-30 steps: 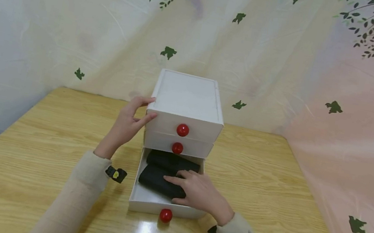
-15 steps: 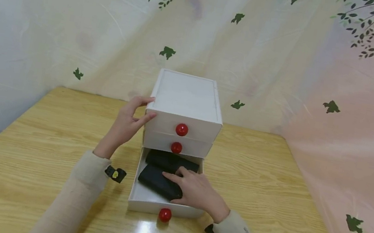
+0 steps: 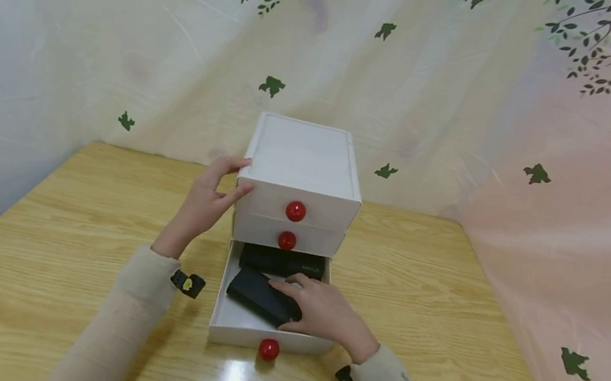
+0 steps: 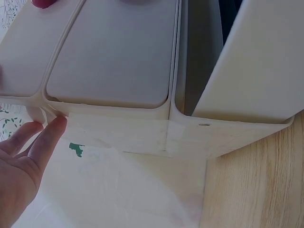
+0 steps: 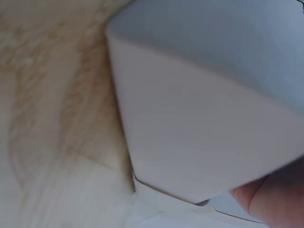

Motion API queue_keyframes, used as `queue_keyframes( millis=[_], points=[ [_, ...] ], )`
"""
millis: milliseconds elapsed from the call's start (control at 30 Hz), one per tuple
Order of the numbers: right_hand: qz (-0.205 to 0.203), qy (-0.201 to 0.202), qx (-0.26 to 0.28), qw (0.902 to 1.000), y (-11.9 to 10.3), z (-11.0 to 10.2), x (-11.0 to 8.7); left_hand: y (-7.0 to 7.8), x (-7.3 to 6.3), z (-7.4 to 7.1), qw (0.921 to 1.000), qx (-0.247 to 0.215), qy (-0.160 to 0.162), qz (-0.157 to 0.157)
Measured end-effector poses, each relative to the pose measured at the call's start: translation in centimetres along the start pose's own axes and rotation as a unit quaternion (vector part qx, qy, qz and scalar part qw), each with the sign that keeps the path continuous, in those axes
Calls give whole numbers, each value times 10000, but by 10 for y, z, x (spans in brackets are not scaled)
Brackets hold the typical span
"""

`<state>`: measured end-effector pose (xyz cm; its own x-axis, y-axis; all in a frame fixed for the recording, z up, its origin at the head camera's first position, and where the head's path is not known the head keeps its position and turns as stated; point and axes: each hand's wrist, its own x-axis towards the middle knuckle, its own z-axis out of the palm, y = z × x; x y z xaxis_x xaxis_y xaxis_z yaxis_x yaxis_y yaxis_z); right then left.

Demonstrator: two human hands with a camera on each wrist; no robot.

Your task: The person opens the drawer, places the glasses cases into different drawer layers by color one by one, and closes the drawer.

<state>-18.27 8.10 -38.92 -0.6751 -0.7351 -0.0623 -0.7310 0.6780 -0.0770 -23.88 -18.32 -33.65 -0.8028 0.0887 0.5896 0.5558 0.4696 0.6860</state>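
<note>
A white drawer cabinet (image 3: 307, 154) with red knobs stands on the table, its bottom drawer (image 3: 233, 335) pulled out. Inside lie two black cases that look like glasses cases. The rear case (image 3: 275, 260) lies crosswise and bears small pale lettering. The front case (image 3: 258, 294) lies slanted, its right end partly covered by my right hand (image 3: 324, 312), which grips it between thumb and fingers. My left hand (image 3: 206, 204) rests on the cabinet's upper left front corner with fairly straight fingers, also seen touching its edge in the left wrist view, where fingertips (image 4: 58, 124) show.
Red knobs sit on the top drawer (image 3: 266, 201) and middle drawer (image 3: 256, 230), both pushed in. The wood-grain table (image 3: 58, 257) spreads to either side. Behind it hangs a pale curtain (image 3: 191, 77) with green leaf prints.
The rear case has straightened to lie level, and its lettering now shows. My right hand has shifted slightly left with the front case, which is more slanted. The left hand stays put.
</note>
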Motion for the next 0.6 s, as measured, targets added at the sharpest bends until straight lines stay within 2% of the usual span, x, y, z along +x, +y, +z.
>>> queue_keyframes(
  millis=[200,367,467,600],
  points=[
    [-116,398,122,9991,-2,-12,-12,-1,0,1,10000,-53,15,13],
    [-145,860,545,9947,-6,-19,-27,-2,0,1,10000,-81,20,-4],
    [-309,1327,898,9866,-10,-20,-37,-3,0,1,10000,-93,27,-1],
    [-750,2068,1137,9688,-16,-17,-49,-2,0,1,9999,-110,61,34]
  ],
)
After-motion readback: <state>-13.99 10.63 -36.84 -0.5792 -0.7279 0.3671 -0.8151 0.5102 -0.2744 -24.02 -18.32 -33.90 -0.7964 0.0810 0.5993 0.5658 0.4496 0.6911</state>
